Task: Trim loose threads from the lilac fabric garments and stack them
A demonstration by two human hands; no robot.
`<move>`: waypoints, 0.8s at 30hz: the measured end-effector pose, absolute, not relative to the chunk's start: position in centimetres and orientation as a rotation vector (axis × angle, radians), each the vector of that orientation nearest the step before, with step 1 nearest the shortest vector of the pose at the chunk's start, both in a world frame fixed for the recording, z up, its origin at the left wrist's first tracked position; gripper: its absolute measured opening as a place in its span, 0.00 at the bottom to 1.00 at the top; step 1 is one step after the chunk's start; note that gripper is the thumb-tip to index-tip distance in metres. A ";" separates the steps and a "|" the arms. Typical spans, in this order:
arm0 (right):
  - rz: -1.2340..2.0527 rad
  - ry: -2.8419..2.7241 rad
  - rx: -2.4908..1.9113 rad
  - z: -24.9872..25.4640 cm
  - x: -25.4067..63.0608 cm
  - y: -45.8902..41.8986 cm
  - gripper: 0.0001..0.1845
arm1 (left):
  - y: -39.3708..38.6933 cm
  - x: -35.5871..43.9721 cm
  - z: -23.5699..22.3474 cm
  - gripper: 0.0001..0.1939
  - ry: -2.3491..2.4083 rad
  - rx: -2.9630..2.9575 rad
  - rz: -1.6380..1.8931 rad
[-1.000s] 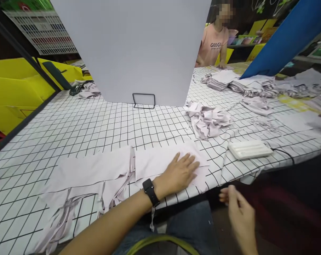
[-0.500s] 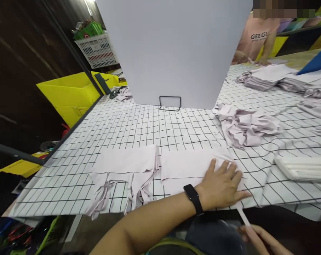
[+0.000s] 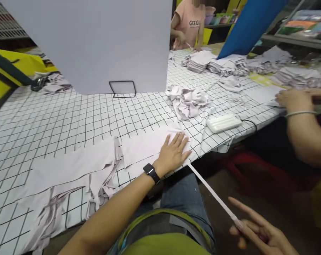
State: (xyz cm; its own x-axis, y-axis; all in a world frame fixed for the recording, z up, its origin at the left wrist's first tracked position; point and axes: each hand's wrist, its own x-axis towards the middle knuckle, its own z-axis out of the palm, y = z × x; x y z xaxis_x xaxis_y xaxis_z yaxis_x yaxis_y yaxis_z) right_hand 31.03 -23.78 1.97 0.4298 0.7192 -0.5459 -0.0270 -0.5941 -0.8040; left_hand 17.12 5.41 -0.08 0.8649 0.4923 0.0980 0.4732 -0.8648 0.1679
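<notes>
My left hand (image 3: 173, 152) lies flat, fingers spread, on a pale pinkish fabric piece (image 3: 141, 145) near the table's front edge. Out past that edge, my right hand (image 3: 258, 230) pinches the end of a narrow fabric strip (image 3: 210, 189) between thumb and fingers, its index finger stretched out. The strip runs straight and taut from beside my left hand down to the right. Left of the pressed piece lies a stack of similar fabric (image 3: 75, 163), its cut strips (image 3: 46, 212) hanging toward the front edge.
A white board (image 3: 96, 46) stands on the checked tablecloth (image 3: 93, 117). Crumpled fabric (image 3: 188, 101) and a white corded device (image 3: 224, 123) lie to the right. A co-worker's hand (image 3: 295, 99) rests on fabric at far right; another person (image 3: 189, 24) stands behind the table.
My right hand has moved away from the table, drawing the strip out longer and straight. My left hand stays pressed on the fabric. The view has turned right, showing a co-worker's arm.
</notes>
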 end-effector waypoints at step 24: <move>0.769 -0.954 -1.727 5.0 29.9 -11.2 0.18 | 2.2 12.2 2.9 0.09 0.732 2.301 0.719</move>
State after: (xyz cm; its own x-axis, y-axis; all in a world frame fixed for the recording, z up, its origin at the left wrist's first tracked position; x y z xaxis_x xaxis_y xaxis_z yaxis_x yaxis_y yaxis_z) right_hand 29.93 -11.19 4.99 0.4911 0.8686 -0.0658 0.2478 -0.2118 -0.9454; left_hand 12.18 2.22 2.90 0.6997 0.6469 0.3031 0.3145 -0.6599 0.6824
